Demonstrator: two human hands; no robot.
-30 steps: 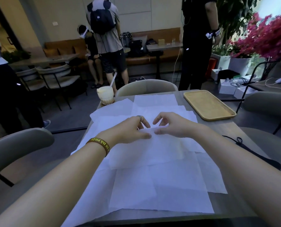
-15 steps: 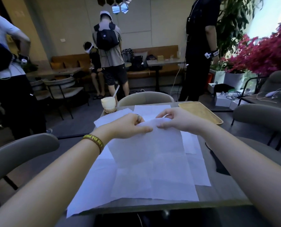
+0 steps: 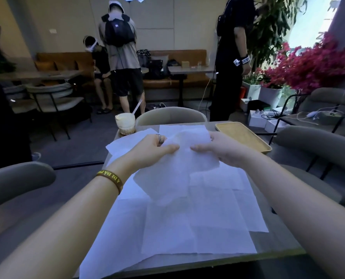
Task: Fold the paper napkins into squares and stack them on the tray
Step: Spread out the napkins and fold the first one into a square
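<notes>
Over the worktop (image 3: 278, 244), my left hand (image 3: 149, 150) & right hand (image 3: 218, 150) each pinch the top edge of one napkin (image 3: 173, 178), held above the other napkins (image 3: 197, 228) — tray (image 3: 246, 137) just beyond, on the right.

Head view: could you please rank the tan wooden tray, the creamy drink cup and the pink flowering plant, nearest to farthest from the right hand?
1. Tan wooden tray, right of the right hand.
2. Creamy drink cup, far-left on the table.
3. Pink flowering plant, beyond it, right.
</notes>
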